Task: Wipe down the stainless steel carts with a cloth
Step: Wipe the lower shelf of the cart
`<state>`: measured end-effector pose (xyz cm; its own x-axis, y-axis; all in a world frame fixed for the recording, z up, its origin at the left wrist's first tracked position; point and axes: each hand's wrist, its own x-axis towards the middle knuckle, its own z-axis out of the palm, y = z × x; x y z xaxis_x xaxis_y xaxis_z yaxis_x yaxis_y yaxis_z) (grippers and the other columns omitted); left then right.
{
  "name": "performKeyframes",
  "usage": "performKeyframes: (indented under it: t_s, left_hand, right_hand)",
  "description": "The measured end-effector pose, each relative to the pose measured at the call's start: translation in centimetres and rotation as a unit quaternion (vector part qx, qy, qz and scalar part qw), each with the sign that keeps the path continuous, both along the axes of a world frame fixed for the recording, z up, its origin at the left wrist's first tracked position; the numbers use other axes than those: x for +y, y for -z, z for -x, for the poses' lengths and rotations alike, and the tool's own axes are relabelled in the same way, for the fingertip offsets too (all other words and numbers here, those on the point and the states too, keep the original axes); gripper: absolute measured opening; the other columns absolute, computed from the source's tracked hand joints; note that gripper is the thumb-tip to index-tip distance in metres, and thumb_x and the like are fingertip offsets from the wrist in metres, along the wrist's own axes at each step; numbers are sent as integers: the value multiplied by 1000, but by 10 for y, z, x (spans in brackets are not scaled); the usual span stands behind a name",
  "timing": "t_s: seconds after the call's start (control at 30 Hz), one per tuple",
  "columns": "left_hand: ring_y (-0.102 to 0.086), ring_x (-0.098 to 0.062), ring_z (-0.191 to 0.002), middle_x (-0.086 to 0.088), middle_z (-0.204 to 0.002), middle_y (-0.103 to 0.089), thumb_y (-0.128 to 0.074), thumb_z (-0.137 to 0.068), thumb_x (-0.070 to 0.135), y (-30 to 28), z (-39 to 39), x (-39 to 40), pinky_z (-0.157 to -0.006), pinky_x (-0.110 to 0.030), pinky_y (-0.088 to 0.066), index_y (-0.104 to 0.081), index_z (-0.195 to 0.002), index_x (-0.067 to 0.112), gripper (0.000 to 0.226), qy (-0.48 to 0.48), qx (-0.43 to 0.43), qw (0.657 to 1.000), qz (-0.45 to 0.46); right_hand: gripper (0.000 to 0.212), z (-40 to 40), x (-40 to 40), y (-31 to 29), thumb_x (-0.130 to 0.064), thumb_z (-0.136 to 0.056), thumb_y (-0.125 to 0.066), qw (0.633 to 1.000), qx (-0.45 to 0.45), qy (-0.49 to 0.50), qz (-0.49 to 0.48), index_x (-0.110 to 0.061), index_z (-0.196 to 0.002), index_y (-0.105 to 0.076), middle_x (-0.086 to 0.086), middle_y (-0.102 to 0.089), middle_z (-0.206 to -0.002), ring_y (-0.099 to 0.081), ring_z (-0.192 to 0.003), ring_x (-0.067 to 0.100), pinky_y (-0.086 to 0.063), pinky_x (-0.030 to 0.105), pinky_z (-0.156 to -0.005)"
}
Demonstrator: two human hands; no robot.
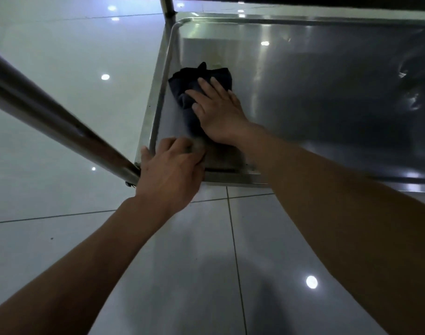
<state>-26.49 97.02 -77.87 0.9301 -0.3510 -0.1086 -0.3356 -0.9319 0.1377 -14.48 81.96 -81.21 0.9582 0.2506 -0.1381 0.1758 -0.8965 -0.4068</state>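
Head view: right hand (219, 112) pressed flat, fingers straight, on dark cloth (194, 93) at cart shelf (327, 93) left-centre; left hand (170, 170) curled over shelf corner — risked bunching cloth, skipping the rim.

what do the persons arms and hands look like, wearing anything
Both forearms are bare as far as the frame shows, with no sleeves in view. The left hand and right hand wear no gloves, and no rings, watch or wristbands show. Part of the left hand's fingers is blurred, so small details there cannot be told.
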Motion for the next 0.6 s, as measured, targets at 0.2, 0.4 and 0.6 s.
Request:
performKeyframes:
  t_s: [0.2, 0.4, 0.6]
  left_hand:
    - [-45, -26, -122, 1, -131, -51, -45, -94, 45, -13, -13, -28, -95, -52, -42, -65, -109, 29, 29, 21, 16, 999, -40]
    - [-39, -27, -128, 1, -137, -44, -52, -93, 43, -4, 5, -107, -95, -51, -46, -56, -127, 34, 36, 198, 33, 979, 21]
    - [-36, -32, -132, -3, -139, -42, -60, -92, 39, 6, 16, -121, -103, -60, -38, -52, -134, 36, 43, 171, 8, 985, -32]
  right_hand:
    - [48, 33, -119, -6, -39, -107, -23, 992, 17, 106, 73, -39, -155, -22, -8, 0, -167, 6, -153, 16, -5, 45, -121]
    - [49, 112, -195, -36, -29, -109, -28, 986, 34, 98, 129, -26, -157, -22, 8, -3, -167, 1, -154, 28, -6, 37, -124]
    - [50, 178, -197, -48, -31, -109, -25, 985, 69, 72, 144, -26, -158, -15, 7, 4, -166, 10, -153, 21, 23, 7, -104]
